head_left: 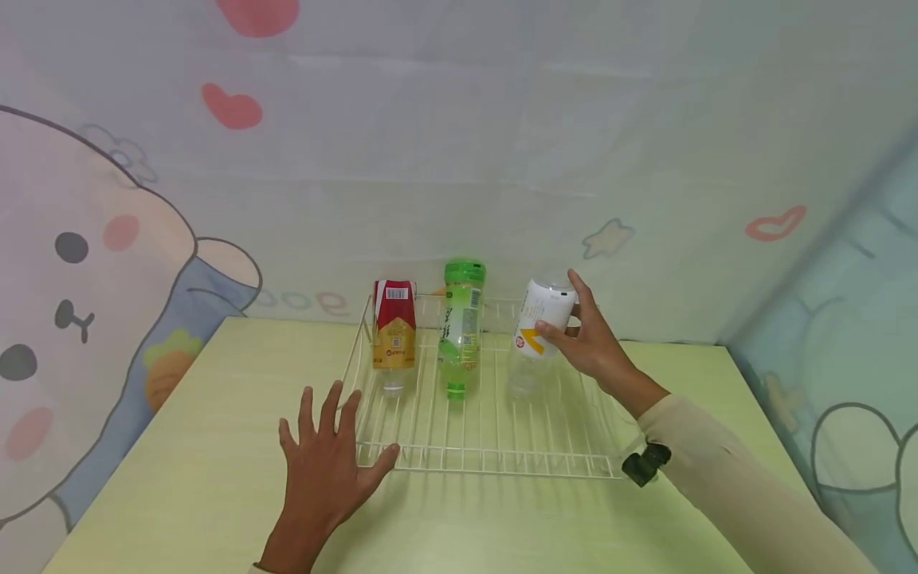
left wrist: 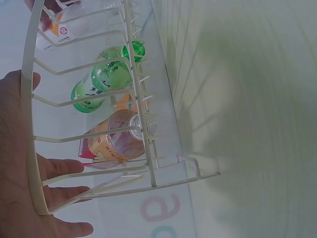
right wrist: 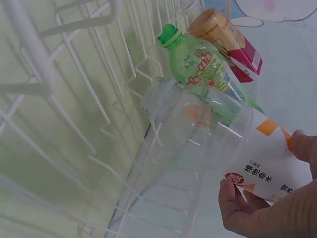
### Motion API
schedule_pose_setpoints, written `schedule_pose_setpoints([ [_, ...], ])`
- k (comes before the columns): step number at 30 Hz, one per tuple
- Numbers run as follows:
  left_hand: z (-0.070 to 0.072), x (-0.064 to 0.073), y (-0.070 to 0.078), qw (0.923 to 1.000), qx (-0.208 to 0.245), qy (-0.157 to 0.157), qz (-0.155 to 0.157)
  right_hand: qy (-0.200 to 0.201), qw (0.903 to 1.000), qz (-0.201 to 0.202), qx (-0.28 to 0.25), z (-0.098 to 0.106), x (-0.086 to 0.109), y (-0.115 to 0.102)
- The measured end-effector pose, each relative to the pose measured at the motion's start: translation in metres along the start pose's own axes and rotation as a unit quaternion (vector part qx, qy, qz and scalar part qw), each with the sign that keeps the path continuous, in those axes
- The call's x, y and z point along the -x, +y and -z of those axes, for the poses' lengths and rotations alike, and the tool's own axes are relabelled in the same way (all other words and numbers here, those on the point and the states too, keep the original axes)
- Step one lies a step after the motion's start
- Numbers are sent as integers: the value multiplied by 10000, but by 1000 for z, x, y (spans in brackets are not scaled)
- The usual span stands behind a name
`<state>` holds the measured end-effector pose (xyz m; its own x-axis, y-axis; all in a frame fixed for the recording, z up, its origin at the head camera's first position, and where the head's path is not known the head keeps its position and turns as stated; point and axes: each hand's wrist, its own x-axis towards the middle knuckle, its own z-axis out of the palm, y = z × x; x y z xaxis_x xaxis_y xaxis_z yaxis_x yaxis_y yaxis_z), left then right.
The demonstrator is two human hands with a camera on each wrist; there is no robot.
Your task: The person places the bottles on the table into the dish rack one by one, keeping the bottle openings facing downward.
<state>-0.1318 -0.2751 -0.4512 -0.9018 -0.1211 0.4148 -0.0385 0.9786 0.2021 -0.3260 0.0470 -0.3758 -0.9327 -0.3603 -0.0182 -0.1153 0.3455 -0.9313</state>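
Observation:
A clear plastic bottle with a white and orange label [head_left: 539, 319] stands neck down, slightly tilted, at the right of a white wire rack [head_left: 495, 461]. My right hand [head_left: 598, 344] grips it around the label; the right wrist view shows thumb and fingers on the label [right wrist: 270, 161]. My left hand [head_left: 326, 458] is spread at the rack's front left corner, fingers straight and holding nothing. To the left, a green bottle [head_left: 460, 331] and a bottle with a red and gold label [head_left: 394, 325] are upside down in the rack.
The rack sits on a pale green tabletop [head_left: 237, 414] against a cloth backdrop [head_left: 445, 143] printed with a cartoon bear and hearts. Its raised front rail [left wrist: 32, 114] runs past my left hand. A dark strap-like device [head_left: 645, 462] is on my right sleeve.

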Motion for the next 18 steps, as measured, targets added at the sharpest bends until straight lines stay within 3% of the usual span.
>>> schedule_pose_setpoints([
  [11,-1,1,0,10000,-49,-20,24,-137,9997,-74,165,-4,-3,2],
  [18,-2,-1,-1,9998,-29,162,-98,-129,9994,-37,333,-5,-6,5],
])
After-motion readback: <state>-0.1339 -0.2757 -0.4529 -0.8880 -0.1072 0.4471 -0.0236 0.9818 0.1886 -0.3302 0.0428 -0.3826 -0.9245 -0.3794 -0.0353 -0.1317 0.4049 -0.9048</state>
